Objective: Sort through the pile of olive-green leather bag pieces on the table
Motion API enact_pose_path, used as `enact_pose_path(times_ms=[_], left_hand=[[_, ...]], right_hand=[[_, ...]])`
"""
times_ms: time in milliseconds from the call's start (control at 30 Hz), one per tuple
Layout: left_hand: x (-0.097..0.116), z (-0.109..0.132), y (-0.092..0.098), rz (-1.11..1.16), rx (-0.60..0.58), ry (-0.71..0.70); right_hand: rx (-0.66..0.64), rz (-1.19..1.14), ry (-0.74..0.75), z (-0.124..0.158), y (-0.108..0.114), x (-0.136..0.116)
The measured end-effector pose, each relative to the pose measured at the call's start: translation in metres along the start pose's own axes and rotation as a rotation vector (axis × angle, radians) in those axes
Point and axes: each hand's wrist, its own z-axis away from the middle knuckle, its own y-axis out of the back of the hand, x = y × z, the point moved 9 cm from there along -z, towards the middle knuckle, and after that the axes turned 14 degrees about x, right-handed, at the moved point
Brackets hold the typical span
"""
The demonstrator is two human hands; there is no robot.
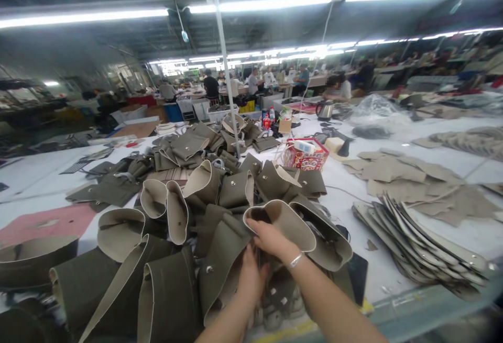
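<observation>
Several olive-green bag bodies with pale linings lie heaped before me, some with a metal clasp. My right hand (271,239), a silver bracelet at its wrist, has its fingers curled over the rim of one open bag body (293,222). Just below it, my left hand (251,279) reaches up with fingers stretched and thumb apart, beside a clasped bag body (226,259). The left fingertips are partly hidden near that bag's edge. Under my hands lie small grey-brown pieces (275,311). Another open bag body (324,233) rests right of the one in my right hand.
A stack of curved strap-like panels (420,243) lies to the right, with flat cut pieces (416,175) behind it. A patterned red box (306,154) stands beyond the heap. A thin upright pole (226,60) rises behind the bags. A kettle (324,110) and people are farther back.
</observation>
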Motion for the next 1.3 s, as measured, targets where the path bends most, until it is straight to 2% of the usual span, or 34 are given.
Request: enact_pose_path(times_ms=[133, 300, 367, 467, 533, 633, 700, 767, 800, 867, 933, 1000, 1100, 1200, 1300], left_hand=[[-0.001, -0.001, 0.009, -0.057, -0.034, -0.069], [-0.017, 0.032, 0.032, -0.173, -0.13, 0.019], [-0.021, 0.04, 0.053, -0.208, -0.083, -0.001], [-0.02, 0.037, 0.095, -0.261, 0.08, -0.069], [-0.016, 0.025, 0.123, -0.289, 0.17, -0.088], [-0.015, 0.002, 0.161, -0.317, 0.226, -0.06], [-0.025, -0.01, 0.182, -0.319, 0.252, 0.068], [-0.044, -0.015, 0.196, -0.32, 0.272, 0.251], [-0.049, -0.018, 0.197, -0.329, 0.258, 0.279], [-0.052, -0.021, 0.19, -0.344, 0.177, 0.243], [-0.047, -0.013, 0.174, -0.33, 0.016, 0.152], [-0.038, 0.011, 0.161, -0.299, -0.142, 0.078], [-0.02, 0.066, 0.167, -0.249, -0.219, -0.007], [-0.013, 0.139, 0.196, -0.174, -0.178, -0.047], [-0.037, 0.232, 0.234, -0.141, -0.115, 0.0]], right_hand=[[0.048, -0.046, -0.007, 0.005, 0.011, 0.016], [0.074, -0.009, -0.075, 0.025, 0.033, 0.009], [0.075, 0.033, -0.095, 0.034, 0.036, 0.0], [0.114, 0.145, -0.126, 0.046, 0.039, -0.011], [0.205, 0.233, -0.156, 0.05, 0.045, -0.016], [0.384, 0.251, -0.133, 0.056, 0.055, -0.031], [0.403, 0.171, -0.077, 0.066, 0.049, -0.046], [0.304, 0.082, -0.017, 0.081, 0.03, -0.061], [0.229, 0.05, 0.017, 0.089, 0.017, -0.07], [0.106, -0.016, 0.105, 0.104, -0.006, -0.089], [0.037, -0.072, 0.185, 0.118, -0.019, -0.107], [-0.003, -0.107, 0.235, 0.134, -0.024, -0.122], [-0.071, -0.153, 0.251, 0.174, -0.029, -0.139], [-0.148, -0.203, 0.165, 0.242, -0.042, -0.141], [-0.22, -0.205, 0.036, 0.328, -0.062, -0.129]])
